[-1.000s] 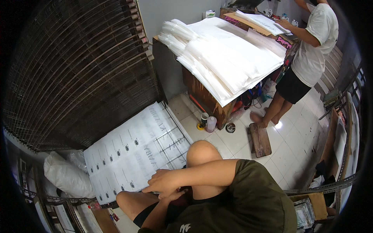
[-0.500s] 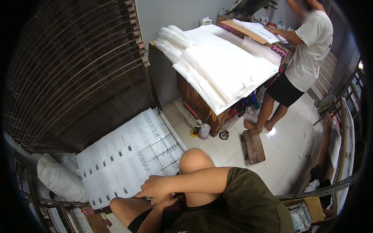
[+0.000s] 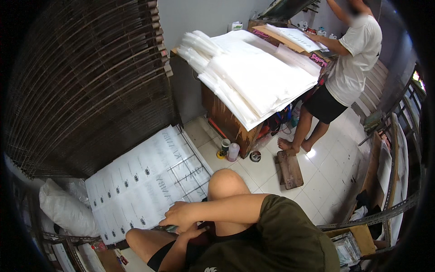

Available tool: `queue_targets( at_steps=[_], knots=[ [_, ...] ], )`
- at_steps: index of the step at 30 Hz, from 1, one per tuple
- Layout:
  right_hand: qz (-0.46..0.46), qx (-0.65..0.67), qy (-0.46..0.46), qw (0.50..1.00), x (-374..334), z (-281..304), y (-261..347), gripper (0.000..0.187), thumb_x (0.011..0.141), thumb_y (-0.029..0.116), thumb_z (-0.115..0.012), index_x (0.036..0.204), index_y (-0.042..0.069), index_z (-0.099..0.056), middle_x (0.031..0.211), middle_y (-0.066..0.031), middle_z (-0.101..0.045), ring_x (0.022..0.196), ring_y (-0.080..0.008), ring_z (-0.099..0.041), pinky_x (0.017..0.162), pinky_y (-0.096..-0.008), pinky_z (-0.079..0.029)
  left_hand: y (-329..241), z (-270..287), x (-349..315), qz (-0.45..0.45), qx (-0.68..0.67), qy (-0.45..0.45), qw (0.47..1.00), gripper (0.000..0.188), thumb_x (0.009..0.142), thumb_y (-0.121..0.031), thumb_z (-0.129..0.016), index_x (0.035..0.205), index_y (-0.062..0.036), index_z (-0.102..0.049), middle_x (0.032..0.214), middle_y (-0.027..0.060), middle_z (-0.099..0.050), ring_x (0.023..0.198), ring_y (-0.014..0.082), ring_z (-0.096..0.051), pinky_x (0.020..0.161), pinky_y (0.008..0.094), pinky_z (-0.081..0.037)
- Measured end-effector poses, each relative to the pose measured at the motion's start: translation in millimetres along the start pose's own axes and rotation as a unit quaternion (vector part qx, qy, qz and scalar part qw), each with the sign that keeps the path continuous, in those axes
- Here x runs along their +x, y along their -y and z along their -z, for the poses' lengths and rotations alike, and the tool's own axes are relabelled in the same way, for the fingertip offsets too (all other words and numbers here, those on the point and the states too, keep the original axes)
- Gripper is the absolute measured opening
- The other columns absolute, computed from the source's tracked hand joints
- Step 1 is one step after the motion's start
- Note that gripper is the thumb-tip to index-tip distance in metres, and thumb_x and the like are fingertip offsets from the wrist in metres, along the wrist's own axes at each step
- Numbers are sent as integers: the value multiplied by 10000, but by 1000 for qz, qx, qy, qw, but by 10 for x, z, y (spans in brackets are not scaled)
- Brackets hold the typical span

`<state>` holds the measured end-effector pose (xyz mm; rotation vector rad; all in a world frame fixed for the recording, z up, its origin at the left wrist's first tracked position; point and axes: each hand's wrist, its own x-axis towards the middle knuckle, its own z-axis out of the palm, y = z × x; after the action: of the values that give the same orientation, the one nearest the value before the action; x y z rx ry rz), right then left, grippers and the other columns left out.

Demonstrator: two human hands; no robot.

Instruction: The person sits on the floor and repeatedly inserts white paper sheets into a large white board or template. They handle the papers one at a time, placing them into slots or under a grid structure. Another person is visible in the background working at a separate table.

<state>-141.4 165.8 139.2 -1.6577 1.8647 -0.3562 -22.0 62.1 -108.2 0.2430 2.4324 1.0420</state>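
At the nearest, my dark green shirt [image 3: 290, 235] carries a small pale mark, cut off too much to read. My left hand [image 3: 192, 232] is at my lap, its fingers close together; my right hand [image 3: 179, 216] lies just beyond, fingers narrow and a little bent. I cannot tell if either one holds something. Beside my right hand, ahead and to the left, lies the printed white sheeting [image 3: 122, 195], with a wire grid [image 3: 191, 170] showing at its right part. I judge it thin, light and limp, rather smooth, easy to crease; the best hold is probably at the plain edges, with two hands, away from the print. It bears large grey letters and rows of small dark marks. Farther, a table [image 3: 224, 115] bears a thick pile of white sheets [image 3: 258, 72], surely heavier as a whole. Beyond, a co-worker [image 3: 353, 56] reaches to a lettered sheet [image 3: 297, 38].
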Motion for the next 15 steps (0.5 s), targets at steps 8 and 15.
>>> queue_targets(
  at_steps=[8,15],
  knots=[
    [-25,-40,29,998,178,-41,-133,709,764,322,-695,1395,152,-422,1139,-188,-591,1099,-353,-563,901,-435,-452,-280,279,-2,143,7,104,984,779,753,-597,-678,1240,-7,-535,1045,192,-650,957,333,-623,811,407,-479],
    [-4,-19,25,999,67,29,41,665,772,324,-674,1369,141,-445,1103,-183,-601,1056,-353,-583,855,-447,-468,279,-178,11,-51,-48,-53,996,756,769,-545,-704,1281,-23,-511,1246,214,-568,1217,339,-500,1019,436,-388]
  ],
)
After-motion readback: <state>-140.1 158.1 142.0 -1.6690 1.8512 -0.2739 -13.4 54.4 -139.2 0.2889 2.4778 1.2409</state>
